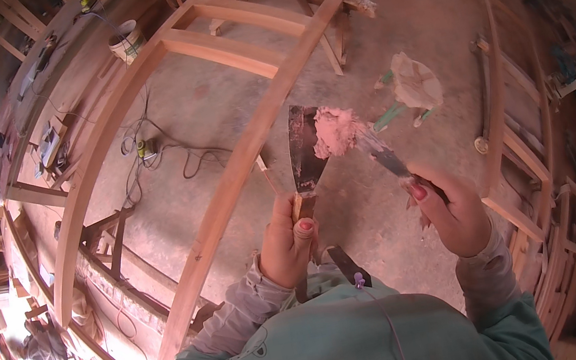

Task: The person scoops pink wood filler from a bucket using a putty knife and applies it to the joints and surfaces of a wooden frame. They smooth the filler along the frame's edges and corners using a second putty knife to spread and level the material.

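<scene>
My left hand [288, 240] is closed round the wooden handle of a wide putty knife [303, 142], its dark blade pointing away from me. On the right side of that blade sits a lump of pink putty [336, 131]. A narrower putty knife [386, 157] is gripped in my right hand [452, 210], and its tip reaches into the lump from the right. Some pink putty is smeared along this second blade and on my right fingers. Just left of my hands runs a long wooden beam [239, 172] of a door-like frame.
The wooden frame has crosspieces [223, 51] at its far end. A stool with a pale round top [415, 80] and green legs stands ahead right. Cables and a green power tool [145, 149] lie on the floor beneath the frame. More wooden frames [520, 139] lean at the right.
</scene>
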The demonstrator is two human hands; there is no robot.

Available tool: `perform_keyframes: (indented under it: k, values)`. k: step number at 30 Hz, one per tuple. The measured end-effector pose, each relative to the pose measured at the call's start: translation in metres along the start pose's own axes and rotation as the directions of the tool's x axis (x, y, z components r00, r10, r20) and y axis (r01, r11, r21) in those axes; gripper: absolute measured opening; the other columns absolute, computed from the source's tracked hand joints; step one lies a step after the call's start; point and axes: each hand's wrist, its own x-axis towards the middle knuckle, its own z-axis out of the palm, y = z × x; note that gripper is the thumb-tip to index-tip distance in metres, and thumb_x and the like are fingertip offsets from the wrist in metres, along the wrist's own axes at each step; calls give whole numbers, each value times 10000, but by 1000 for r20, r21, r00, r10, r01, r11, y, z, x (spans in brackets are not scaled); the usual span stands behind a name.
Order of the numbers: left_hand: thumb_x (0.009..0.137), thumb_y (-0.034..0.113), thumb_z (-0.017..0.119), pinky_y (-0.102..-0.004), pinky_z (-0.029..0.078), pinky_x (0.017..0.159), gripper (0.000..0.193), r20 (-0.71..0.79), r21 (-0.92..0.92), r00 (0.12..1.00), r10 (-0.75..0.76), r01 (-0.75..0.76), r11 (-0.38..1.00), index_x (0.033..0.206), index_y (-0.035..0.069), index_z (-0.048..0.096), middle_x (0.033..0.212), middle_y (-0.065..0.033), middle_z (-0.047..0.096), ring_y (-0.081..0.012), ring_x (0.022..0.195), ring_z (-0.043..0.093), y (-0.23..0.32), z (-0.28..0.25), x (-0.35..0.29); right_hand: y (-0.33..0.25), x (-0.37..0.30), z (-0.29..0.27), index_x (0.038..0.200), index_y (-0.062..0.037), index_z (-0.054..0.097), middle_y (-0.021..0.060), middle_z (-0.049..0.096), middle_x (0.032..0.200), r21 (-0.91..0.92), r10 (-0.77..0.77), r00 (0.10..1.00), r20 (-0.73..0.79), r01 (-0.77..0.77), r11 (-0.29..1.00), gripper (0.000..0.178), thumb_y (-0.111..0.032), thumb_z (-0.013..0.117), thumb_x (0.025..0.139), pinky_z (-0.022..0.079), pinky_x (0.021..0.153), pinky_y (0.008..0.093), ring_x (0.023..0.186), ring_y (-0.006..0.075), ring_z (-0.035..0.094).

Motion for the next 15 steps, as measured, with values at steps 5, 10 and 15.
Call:
perform_keyframes:
  k: [5,10,15]
  values:
    - [916,575,438,-188,321,425,607,34,-21,999,-38,39,999,1226,56,385,681,-9,479,-51,486,403,3,3,-3,10,3,10,1201,-91,624,111,570,783,-469,-219,975,-43,173,866,400,4,605,813,475,560,296,639,236,592]
    - [951,513,418,-208,330,439,569,97,-146,989,-113,126,981,1252,31,383,678,-8,456,-58,491,402,13,2,-8,19,-3,38,1232,-147,622,85,562,828,-474,-206,977,-60,153,867,487,7,617,770,489,567,312,669,233,601]
    - [954,522,396,-206,301,405,555,69,-209,991,-117,129,969,1225,38,392,662,-18,458,-60,456,378,19,6,-8,25,-14,69,1272,-136,590,74,576,841,-315,-142,990,22,142,938,494,-20,599,792,497,568,320,701,228,609]
